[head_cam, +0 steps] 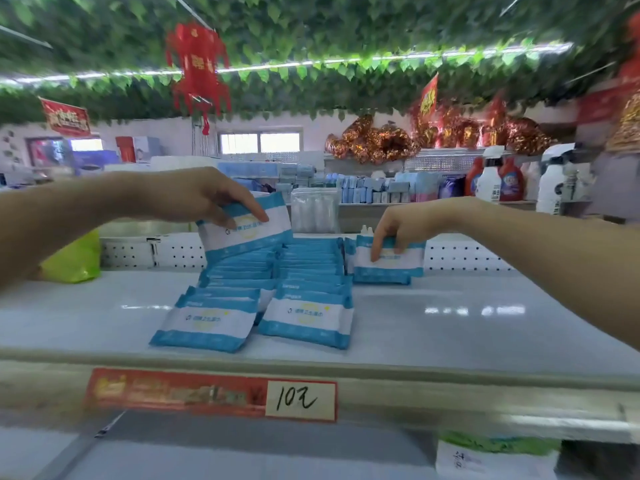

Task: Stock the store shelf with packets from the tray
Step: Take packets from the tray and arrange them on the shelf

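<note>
On the pale shelf [450, 323], two rows of blue-and-white packets run from the front edge toward the perforated back wall, overlapping like tiles: a left row [228, 282] and a right row [311, 268] touching it side by side. The left grip [202, 195] reaches in from the left, above the far end of the left row. Its fingers curl down over the top edge of a raised packet [252, 233] and pinch it. That packet hangs tilted, its lower edge just above or touching the last packets of the row; which cannot be told. The right grip [403, 228] comes in from the right, just beside the far end of the right row. Its fingers close over the top of an upright packet [391, 261], with fingertips pressed on the front face. This packet stands at the back of the shelf, with a flat packet [381, 279] lying against its foot. A yellow-green bag [74, 261] sits at the left end of the shelf, well apart from the rows. A red price tag [214, 393] is fixed to the front rail below the packets. Detergent bottles [491, 178] stand on a farther shelf behind.
</note>
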